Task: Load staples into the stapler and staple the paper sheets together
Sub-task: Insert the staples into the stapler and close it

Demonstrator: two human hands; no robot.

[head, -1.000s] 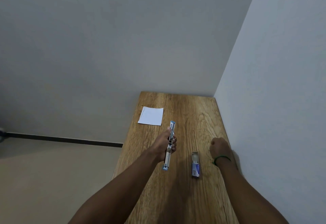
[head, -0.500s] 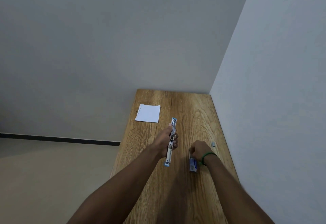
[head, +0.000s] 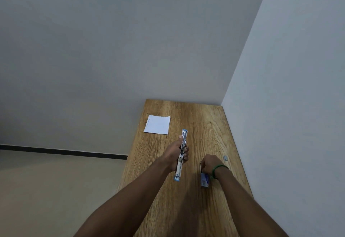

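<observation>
My left hand point(head: 177, 151) grips a blue and silver stapler point(head: 181, 155), swung fully open and held lengthwise above the wooden table point(head: 211, 130). My right hand point(head: 211, 163) has its fingers curled over the open end of a small blue staple box point(head: 204, 178) lying on the table; what the fingers hold is hidden. A small grey strip of staples point(head: 226, 157) lies to the right of that hand. A stack of white paper sheets point(head: 157, 124) lies near the table's far left edge.
The table stands in a corner, with a wall along its right side and another behind its far end. The floor drops away past the table's left edge.
My right hand has moved left from the table's right edge onto the staple box, uncovering the grey staple strip. The left hand and stapler have barely moved.
</observation>
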